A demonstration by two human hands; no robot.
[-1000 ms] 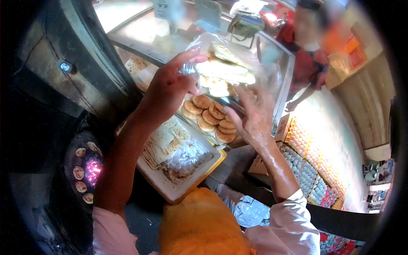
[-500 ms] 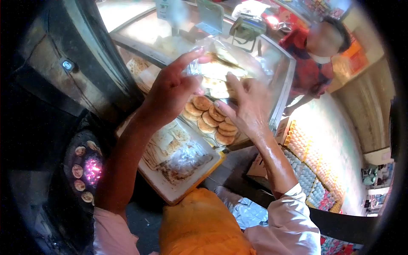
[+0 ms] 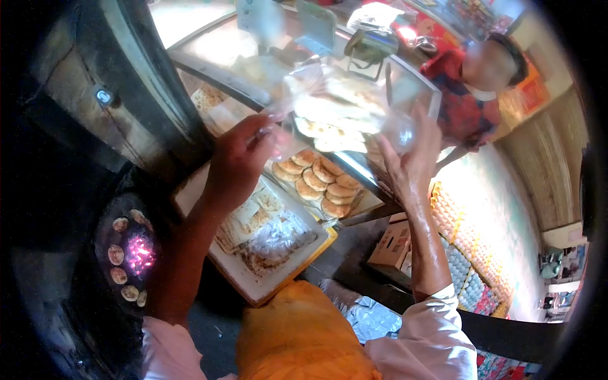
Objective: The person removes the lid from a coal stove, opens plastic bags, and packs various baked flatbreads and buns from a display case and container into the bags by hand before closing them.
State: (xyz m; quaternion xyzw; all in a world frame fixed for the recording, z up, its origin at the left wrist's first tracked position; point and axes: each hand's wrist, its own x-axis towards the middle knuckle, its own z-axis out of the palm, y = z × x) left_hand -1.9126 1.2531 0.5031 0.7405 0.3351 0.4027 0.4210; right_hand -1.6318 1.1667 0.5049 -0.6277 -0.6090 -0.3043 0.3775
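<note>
A clear plastic bag [image 3: 303, 85] stretches between my hands above the glass counter; pale flatbreads [image 3: 332, 120] show at it, and glare hides whether all are inside. My left hand [image 3: 244, 155] is closed, its fingertips pinching the bag's left end. At the other end, my right hand [image 3: 415, 161] has its thumb and fingers on either side of the bulging plastic; its fingertips are blurred. Below them, several round golden-brown flatbreads [image 3: 313, 180] lie overlapping in the display case. Nearer me, a white box [image 3: 266, 292] contains folded flatbreads [image 3: 244, 215] and crumpled plastic.
The glass counter [image 3: 215, 47] carries a stand [image 3: 370, 47]. Beyond it a person in a red-and-dark shirt [image 3: 459, 104] stands. At left, round breads [image 3: 116, 255] surround glowing coals [image 3: 140, 253]. Trays of eggs [image 3: 468, 244] and a cardboard box [image 3: 391, 244] are at right.
My right hand has moved right and away from the bag's middle to its right end. My left hand has shifted slightly down and closed on the plastic, and the bag is stretched wider.
</note>
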